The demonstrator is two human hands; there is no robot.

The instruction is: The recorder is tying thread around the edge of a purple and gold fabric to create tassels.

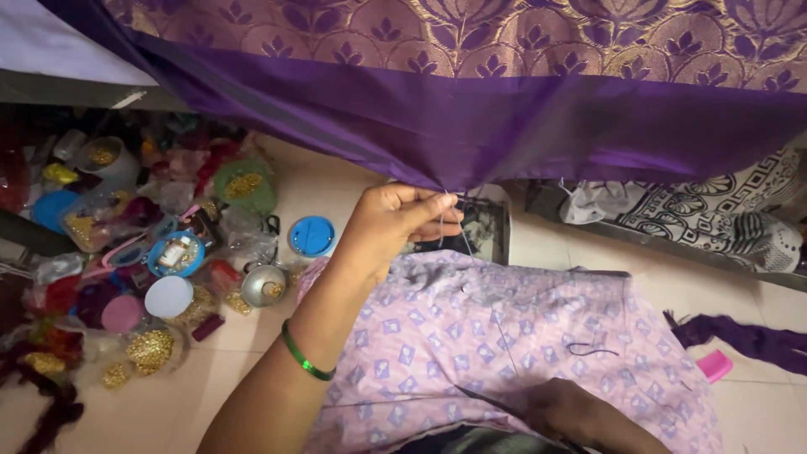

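Note:
A purple cloth (471, 109) with a gold flower pattern hangs across the top, its plain purple border gathered to a point at the middle. My left hand (393, 223), a green bangle on its wrist, pinches that lower edge where thin threads (454, 231) hang down. My right hand (580, 416) rests low on my lap, on pink patterned fabric (504, 336), fingers curled; a dark thread runs toward it, and I cannot tell whether it grips anything.
On the floor at left lie several tubs and bags of gold beads (151, 349), a blue round lid (312, 236), a steel bowl (263, 286) and plastic lids. A patterned black-and-white cloth (723, 210) lies right, with a purple scrap (748, 336) and pink object (714, 366).

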